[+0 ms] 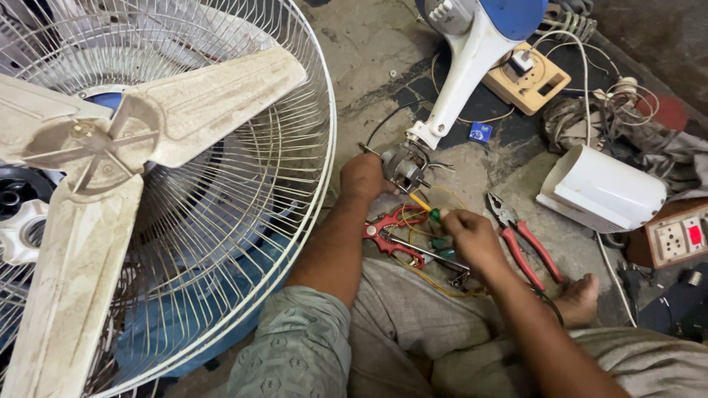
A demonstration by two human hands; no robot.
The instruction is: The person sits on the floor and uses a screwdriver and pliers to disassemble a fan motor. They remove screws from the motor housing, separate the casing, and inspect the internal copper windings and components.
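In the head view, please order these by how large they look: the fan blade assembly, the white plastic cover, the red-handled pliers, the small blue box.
1. fan blade assembly, though it is nearest the camera
2. white plastic cover
3. red-handled pliers
4. small blue box

From my feed I pick out only one package: a small blue box (480, 132), roughly square with a pale mark on its top face, lying flat on the dark patch of floor (369, 44) just right of the white fan neck's lower end. I see no signs or screens. Any lettering on the box is too small for me to tell.
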